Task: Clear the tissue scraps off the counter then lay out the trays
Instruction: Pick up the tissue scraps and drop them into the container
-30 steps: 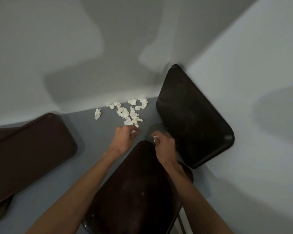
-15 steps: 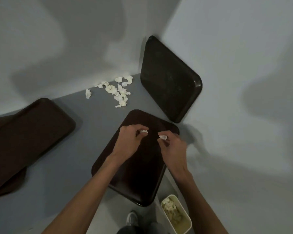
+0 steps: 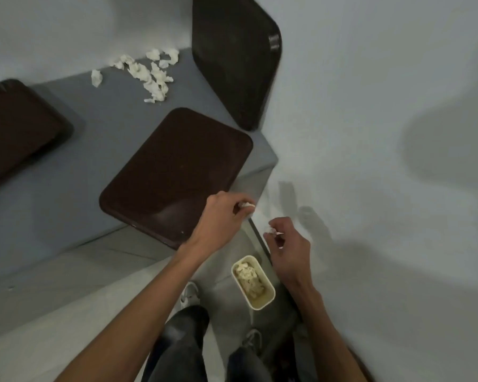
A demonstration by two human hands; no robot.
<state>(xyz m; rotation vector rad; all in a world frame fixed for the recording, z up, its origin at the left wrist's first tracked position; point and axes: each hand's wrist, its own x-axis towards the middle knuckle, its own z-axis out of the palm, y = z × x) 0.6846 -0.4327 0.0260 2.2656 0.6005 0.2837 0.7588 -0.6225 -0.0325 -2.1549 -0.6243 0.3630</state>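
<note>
Tissue scraps [image 3: 246, 205] sit pinched in the left hand [image 3: 218, 216] and right hand [image 3: 289, 244], seemingly short of the bin [image 3: 260, 301] at lower centre; bring both over it before letting go. Another pile [image 3: 152, 75] litters the counter [image 3: 108, 128], upper left.

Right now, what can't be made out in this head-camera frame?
Dark brown plastic tray at the left: head view, cut off by the left frame edge.
Dark brown tray leaning on the wall: top cut by the upper edge.
White tissue scraps pinched by left hand and right hand: mostly hidden by fingers.
</note>
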